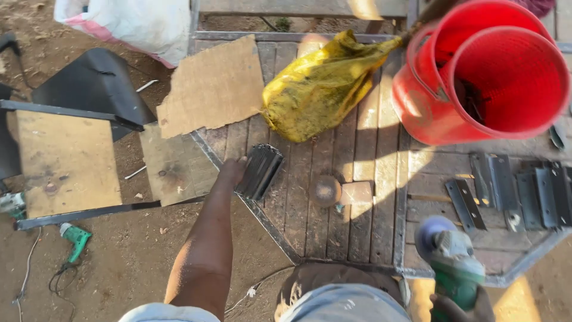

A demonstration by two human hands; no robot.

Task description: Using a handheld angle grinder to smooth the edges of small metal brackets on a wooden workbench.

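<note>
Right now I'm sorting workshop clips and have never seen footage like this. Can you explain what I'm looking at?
This is one picture from a camera worn on a person's head, looking down past their knees. The left hand reaches out to a stack of dark metal strips on a slatted wooden platform; its grip is hidden. The right hand holds a green angle grinder. On the platform also lie a yellow sack, red buckets, flat metal pieces, a worn grinding disc and cardboard. A second green tool lies on the dirt.
</note>
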